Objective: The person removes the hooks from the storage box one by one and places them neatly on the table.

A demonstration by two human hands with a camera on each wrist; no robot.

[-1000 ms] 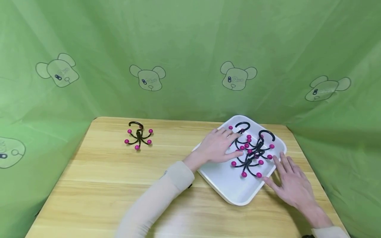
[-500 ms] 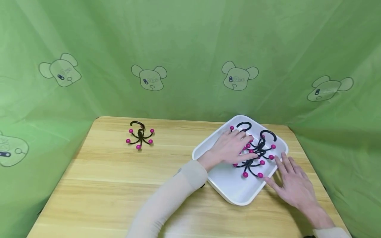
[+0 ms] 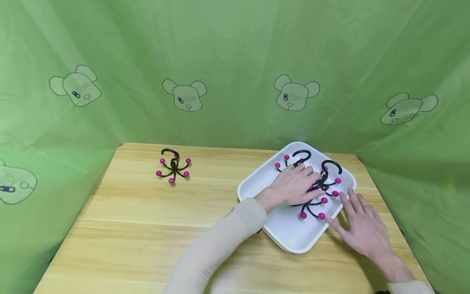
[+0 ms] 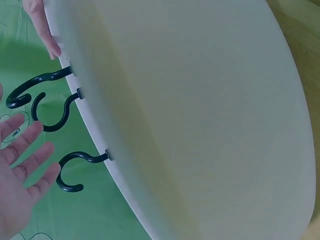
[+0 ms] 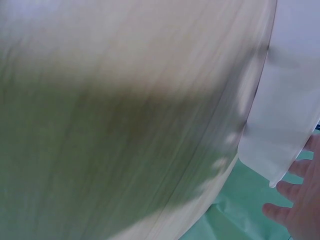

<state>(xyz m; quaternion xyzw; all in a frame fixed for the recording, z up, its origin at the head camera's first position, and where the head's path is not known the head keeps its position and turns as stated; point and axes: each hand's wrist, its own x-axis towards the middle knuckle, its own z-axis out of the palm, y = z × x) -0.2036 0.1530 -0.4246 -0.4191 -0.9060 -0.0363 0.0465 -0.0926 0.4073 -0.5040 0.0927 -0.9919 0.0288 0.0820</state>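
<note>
Three black hangers with pink ball ends were located in the white tray [image 3: 290,234]: the front hanger [image 3: 309,208], the right hanger [image 3: 324,177] and the back hanger [image 3: 302,152]. They were grouped close together toward the far and right part of the tray, with their arms overlapping in view. In the left wrist view, three curved hook tops projected past the tray rim.

The left hand [image 3: 296,185] was positioned over the hangers, back of the hand upward, and covered part of them. The left wrist view showed its fingers extended and spread, near the hook tops. Whether the fingertips touched a hanger could not be told, because the hand hid the area beneath it.

The right hand [image 3: 365,230] was positioned at the right side of the tray. Its fingers were extended and spread, with the fingertips at the rim.

The tray was set at an angle on the right part of the wooden table [image 3: 147,212]. A separate hanger [image 3: 173,165] stood well apart, on the left rear part of the table, hook uppermost. Pale sleeves [image 3: 220,241] covered both forearms. Green cloth [image 3: 235,53] printed with bear-head outlines [image 3: 186,96] surrounded the rear and sides.
</note>
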